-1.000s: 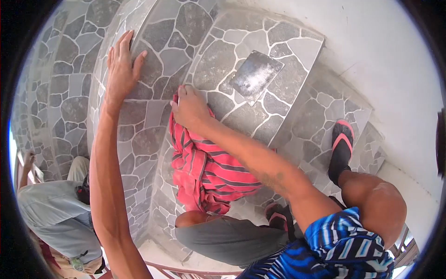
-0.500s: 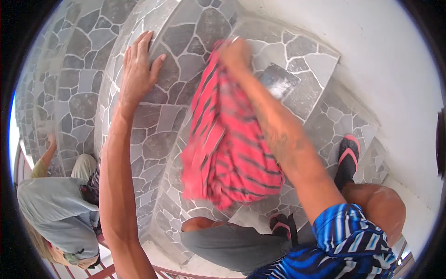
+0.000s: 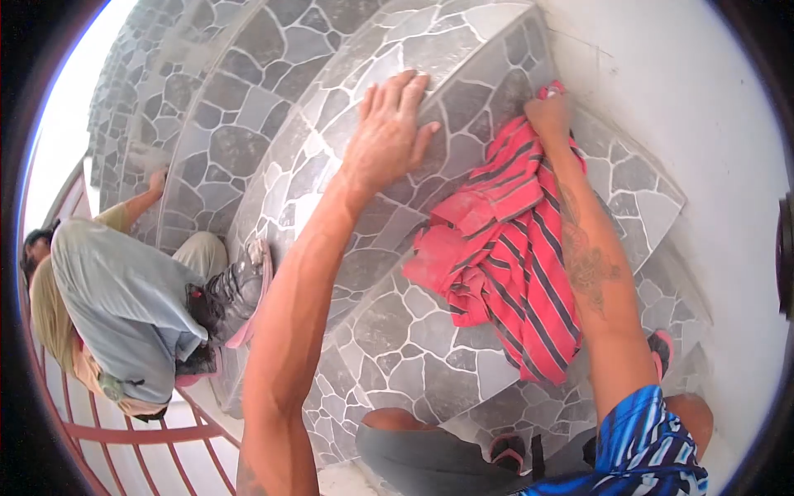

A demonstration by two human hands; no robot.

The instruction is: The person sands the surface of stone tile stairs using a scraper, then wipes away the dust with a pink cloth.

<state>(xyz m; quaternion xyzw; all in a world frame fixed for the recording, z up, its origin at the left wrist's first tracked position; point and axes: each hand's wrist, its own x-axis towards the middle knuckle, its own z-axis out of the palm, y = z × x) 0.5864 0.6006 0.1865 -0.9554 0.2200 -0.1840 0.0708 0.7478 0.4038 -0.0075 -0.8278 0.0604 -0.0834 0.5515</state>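
My right hand (image 3: 549,116) is closed on the upper end of a red cloth with black stripes (image 3: 529,256), at the corner where a stone-patterned step meets the white wall. The rest of the cloth hangs bunched over the step below, beside my forearm. My left hand (image 3: 389,132) lies flat on the edge of the step above (image 3: 331,124), fingers stretched out and thumb apart, with nothing in it.
At the left another person (image 3: 124,281) sits on the stairs, one hand (image 3: 157,180) on a step. Red metal railing (image 3: 149,433) runs along the lower left. A white wall (image 3: 703,124) borders the right. My knees and sandals are at the bottom.
The view has swung left, so more of the other person and the railing shows. My right hand has moved with the cloth towards the corner by the wall. My left hand stays on the step edge.
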